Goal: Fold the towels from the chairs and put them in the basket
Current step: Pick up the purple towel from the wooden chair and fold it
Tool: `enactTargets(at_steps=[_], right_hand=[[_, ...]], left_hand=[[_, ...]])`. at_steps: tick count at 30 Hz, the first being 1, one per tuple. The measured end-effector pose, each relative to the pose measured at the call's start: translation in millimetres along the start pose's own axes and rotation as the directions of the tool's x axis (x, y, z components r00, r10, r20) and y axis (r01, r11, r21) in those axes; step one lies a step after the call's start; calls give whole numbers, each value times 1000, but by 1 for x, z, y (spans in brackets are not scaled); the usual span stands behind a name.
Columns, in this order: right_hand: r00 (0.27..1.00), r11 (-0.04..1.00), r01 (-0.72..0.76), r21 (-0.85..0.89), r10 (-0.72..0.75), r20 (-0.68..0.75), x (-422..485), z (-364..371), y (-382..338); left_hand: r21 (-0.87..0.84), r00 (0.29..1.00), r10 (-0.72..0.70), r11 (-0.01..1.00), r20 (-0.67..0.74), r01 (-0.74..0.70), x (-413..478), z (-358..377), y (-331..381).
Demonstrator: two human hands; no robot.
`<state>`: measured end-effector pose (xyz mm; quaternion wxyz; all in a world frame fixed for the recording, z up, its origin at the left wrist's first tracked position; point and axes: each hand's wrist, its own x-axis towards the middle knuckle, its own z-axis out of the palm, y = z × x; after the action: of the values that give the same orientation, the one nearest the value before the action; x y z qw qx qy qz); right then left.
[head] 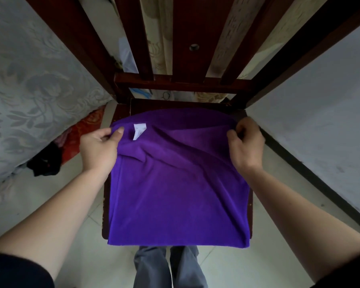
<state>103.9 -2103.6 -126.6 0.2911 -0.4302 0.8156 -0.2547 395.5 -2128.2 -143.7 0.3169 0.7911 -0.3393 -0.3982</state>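
The towel lies spread over the seat of a chair. It covers the seat almost from side to side, and its near edge hangs just past the seat's front edge. A strip of bare wood shows along the seat's back edge and at its back left corner.

The left hand pinches the towel's far left corner between thumb and curled fingers. The right hand grips the far right corner the same way. Both corners are lifted a little off the seat, so the far part bows up and creases run slantwise toward the near right corner.

The towel is deep purple, soft and napped, roughly square, with a white label beside the left hand. The chair is dark reddish wood; its upright slats rise straight behind the towel and close off that side.

A white wall with a dark skirting runs close along the chair's right side. A grey flowered cloth hangs at the left, with a red cloth and a black heap below it on the pale tiled floor. Grey trousers stand at the seat's front edge.
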Motion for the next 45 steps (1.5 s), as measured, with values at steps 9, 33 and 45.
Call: enactTargets(at_steps=[9, 33, 45], right_hand=[[978, 949, -206, 238, 205, 32, 5, 1, 0], [952, 971, -101, 217, 158, -262, 20, -5, -12], [863, 859, -448, -247, 488, 132, -77, -13, 50]], left_hand=[[112, 999, -32, 993, -18, 34, 5, -2, -3], [58, 999, -45, 997, 24, 44, 16, -1, -11], [211, 982, -172, 965, 74, 153, -64, -22, -56]])
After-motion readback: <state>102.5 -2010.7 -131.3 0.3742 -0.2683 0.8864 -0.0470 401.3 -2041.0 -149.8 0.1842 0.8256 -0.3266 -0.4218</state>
